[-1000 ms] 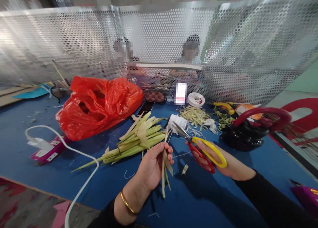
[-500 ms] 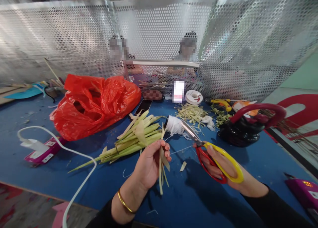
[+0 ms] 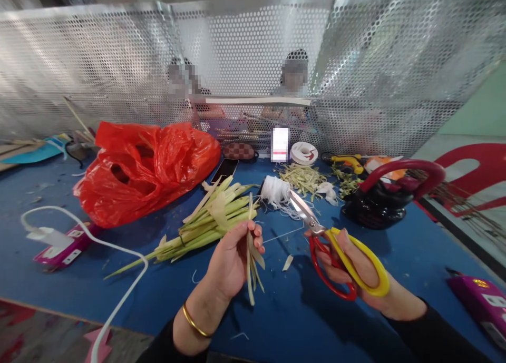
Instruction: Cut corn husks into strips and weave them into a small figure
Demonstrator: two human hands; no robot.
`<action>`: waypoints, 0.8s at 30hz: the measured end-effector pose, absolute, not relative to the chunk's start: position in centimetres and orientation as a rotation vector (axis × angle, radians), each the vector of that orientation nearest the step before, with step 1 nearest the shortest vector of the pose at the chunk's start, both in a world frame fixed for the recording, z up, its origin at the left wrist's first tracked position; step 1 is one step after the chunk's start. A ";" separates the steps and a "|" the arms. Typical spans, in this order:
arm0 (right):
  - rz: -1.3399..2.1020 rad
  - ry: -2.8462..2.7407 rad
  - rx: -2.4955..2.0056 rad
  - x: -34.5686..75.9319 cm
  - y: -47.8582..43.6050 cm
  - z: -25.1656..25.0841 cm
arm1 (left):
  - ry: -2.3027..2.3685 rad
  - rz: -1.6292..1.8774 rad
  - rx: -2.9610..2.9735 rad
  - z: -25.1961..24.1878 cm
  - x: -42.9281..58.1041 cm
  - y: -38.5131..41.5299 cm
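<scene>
My left hand point(image 3: 231, 257) is closed on a few pale leaf strips point(image 3: 251, 271) that stand upright in its fingers and hang below them. My right hand point(image 3: 358, 276) grips scissors with one red and one yellow handle point(image 3: 340, 252); the blades point up and left toward a ball of white thread point(image 3: 273, 190), and a thin thread runs from it past the blades. A bundle of green leaf stalks point(image 3: 197, 226) lies on the blue table point(image 3: 118, 278) just beyond my left hand.
A red plastic bag point(image 3: 146, 165) sits at the left, a white cable and pink box point(image 3: 59, 244) near the front left edge. A dark basket with a red handle point(image 3: 385, 197), leaf trimmings point(image 3: 304, 176), a phone point(image 3: 225, 169) and tape roll point(image 3: 303, 153) lie behind. A perforated metal screen point(image 3: 253, 62) has two people behind it.
My right hand with the scissors has drawn back toward me and to the right, and the handles have spread a little. My left hand with the strips has barely moved.
</scene>
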State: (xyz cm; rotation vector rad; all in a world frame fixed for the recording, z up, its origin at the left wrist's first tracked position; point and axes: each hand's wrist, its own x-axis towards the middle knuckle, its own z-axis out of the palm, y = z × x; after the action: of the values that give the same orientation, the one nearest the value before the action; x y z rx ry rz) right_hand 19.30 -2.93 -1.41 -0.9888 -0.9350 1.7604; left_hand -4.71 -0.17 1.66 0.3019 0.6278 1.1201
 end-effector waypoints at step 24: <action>2.101 -1.068 -0.808 13.9 -7.2 -0.6 | 0.759 1.600 0.522 2.7 -6.1 -0.5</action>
State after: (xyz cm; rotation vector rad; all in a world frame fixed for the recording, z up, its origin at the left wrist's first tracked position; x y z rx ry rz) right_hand 13.91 -7.15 -0.63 -0.8082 -1.0677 2.1007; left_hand -6.08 -0.47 2.69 0.5224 0.7595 1.6002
